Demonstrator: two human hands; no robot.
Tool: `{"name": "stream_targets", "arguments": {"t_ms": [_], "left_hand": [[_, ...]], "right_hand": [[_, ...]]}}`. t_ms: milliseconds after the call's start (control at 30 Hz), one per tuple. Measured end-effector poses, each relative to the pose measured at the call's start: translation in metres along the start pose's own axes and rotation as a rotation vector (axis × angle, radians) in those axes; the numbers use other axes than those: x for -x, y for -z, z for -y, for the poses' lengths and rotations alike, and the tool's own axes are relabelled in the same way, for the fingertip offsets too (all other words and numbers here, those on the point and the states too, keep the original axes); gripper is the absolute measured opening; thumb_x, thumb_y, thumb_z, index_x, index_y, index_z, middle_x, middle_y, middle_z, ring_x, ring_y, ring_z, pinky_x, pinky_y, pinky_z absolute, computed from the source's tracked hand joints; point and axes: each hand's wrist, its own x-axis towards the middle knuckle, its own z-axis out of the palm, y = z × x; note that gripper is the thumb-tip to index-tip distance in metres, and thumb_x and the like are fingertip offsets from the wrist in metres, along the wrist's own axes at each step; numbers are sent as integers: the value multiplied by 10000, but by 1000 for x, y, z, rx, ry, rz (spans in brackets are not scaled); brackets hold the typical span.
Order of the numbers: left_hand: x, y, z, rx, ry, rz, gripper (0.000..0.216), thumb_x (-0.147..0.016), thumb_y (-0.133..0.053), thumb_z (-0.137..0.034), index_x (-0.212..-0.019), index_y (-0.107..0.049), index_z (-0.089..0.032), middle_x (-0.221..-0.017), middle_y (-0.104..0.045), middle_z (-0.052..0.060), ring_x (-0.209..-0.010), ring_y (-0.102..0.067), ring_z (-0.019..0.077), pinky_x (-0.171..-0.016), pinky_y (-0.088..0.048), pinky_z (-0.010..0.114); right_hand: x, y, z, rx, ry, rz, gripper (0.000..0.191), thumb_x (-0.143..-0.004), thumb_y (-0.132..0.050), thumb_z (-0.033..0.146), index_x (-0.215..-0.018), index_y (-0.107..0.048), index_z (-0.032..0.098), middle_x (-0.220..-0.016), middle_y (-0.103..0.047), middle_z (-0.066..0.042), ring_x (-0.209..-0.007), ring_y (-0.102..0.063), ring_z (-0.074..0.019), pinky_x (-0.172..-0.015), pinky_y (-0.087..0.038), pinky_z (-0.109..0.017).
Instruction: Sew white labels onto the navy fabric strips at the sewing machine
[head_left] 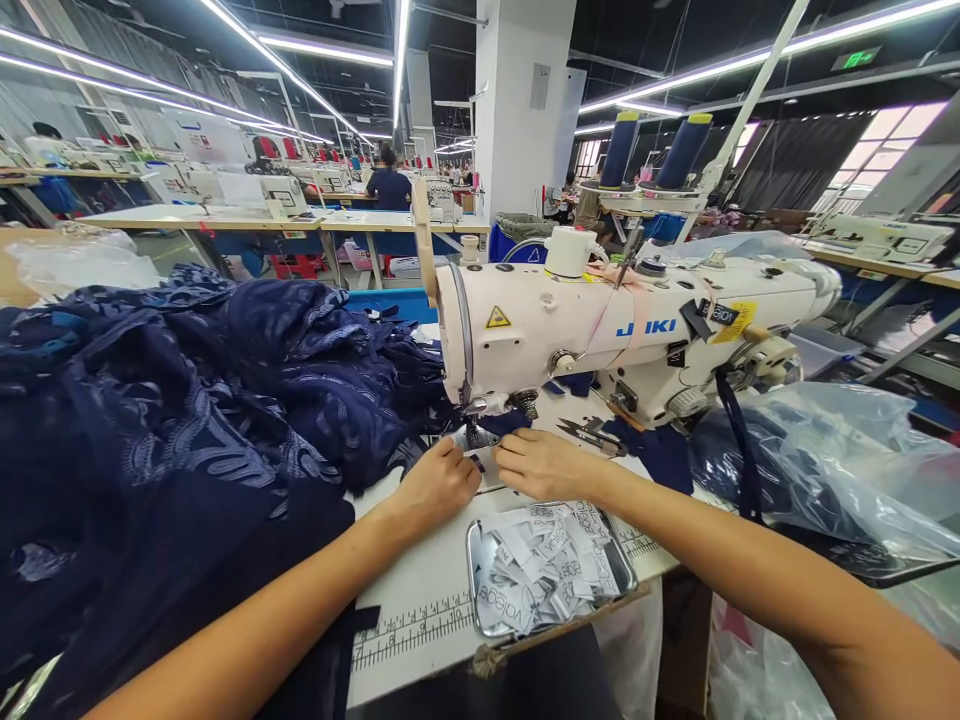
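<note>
My left hand [441, 482] is closed with curled fingers at the sewing machine's needle area, left of the presser foot [472, 432]. What its fingers pinch is hidden. Opposite it, my right hand [549, 464] has its fingers drawn together at the edge of a piece of navy fabric [510, 421] by the foot. A tiny dark bit shows between the two hands. The white sewing machine [525, 325] stands right over them. Just in front of my hands, a metal tray [474, 580] holds many white printed labels [551, 565].
Navy patterned fabric [225, 400] is heaped on the left. Thread snips [592, 436] lie right of the needle, beside navy scraps [660, 455]. A clear plastic bag [847, 450] sits at right. Blue thread cones [619, 150] stand behind; a person [388, 180] sits farther back.
</note>
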Motion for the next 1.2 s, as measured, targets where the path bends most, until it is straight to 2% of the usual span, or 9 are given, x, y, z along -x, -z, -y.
{"name": "stream_targets", "arguments": {"t_ms": [100, 233, 300, 400, 533, 733, 867, 1033, 1200], "left_hand": [[2, 1, 0, 3, 12, -3, 224, -794, -423, -15, -638, -543, -121, -573, -577, 45, -552, -516, 168, -588, -295, 315], [6, 1, 0, -5, 15, -16, 232, -795, -410, -6, -645, -545, -122, -582, -580, 42, -542, -513, 165, -581, -297, 313], [7, 0, 0, -3, 9, -22, 227, -792, -412, -4, -650, -547, -121, -589, -581, 40, -542, -514, 163, -582, -301, 311], [8, -1, 1, 13, 6, -39, 218, -785, -418, -3, -650, -549, -114, -591, -580, 46, -539, -513, 166, -578, -299, 312], [8, -2, 0, 32, 20, -43, 256, -790, -381, 19, -652, -548, -118, -588, -581, 52, -539, -509, 171, -572, -296, 316], [7, -2, 0, 28, 29, -50, 257, -793, -385, 15, -636, -533, -125, -561, -565, 41, -522, -504, 160, -568, -300, 310], [9, -1, 0, -22, 49, -79, 252, -806, -380, -8, -648, -535, -128, -540, -551, 29, -499, -491, 150, -560, -308, 302], [11, -2, 1, -65, 82, -164, 227, -843, -365, -55, -745, -564, -99, -533, -534, 10, -489, -476, 137, -555, -318, 290], [6, -3, 1, -65, 69, -186, 251, -842, -331, -28, -795, -573, -74, -531, -531, 11, -491, -475, 132, -560, -321, 287]], "right_hand": [[-9, -13, -1, -96, -31, 8, 243, -899, -349, 103, -784, -556, 156, -829, -567, -50, -773, -476, -161, -635, -363, -280], [-9, -24, 0, -305, -302, -130, 265, -876, -328, 50, -1008, -535, 149, -1015, -571, -78, -843, -507, -148, -720, -401, -282], [-8, -24, 1, -389, -458, -160, 212, -856, -381, 76, -977, -541, 145, -983, -579, -75, -842, -514, -159, -725, -406, -290], [-10, -22, 3, -426, -584, -79, 96, -796, -547, 222, -856, -554, 148, -884, -577, -60, -805, -502, -188, -678, -392, -304], [-15, -22, 4, -317, -542, 14, 147, -775, -576, 296, -758, -554, 151, -821, -551, -59, -772, -465, -195, -681, -352, -324], [-24, -21, 3, -251, -436, 43, 201, -836, -440, 134, -673, -557, 142, -766, -559, -67, -790, -463, -193, -687, -325, -326], [-29, -25, 3, -436, -598, 28, 101, -774, -503, 99, -694, -555, 133, -797, -572, -58, -758, -485, -169, -689, -347, -303], [-35, -34, 1, -783, -788, -34, 210, -725, -521, 53, -549, -471, 156, -706, -544, -1, -685, -502, -120, -652, -355, -247], [-38, -37, 2, -942, -893, -79, 254, -694, -541, 39, -499, -432, 158, -687, -524, 12, -640, -491, -102, -630, -350, -231]]}}
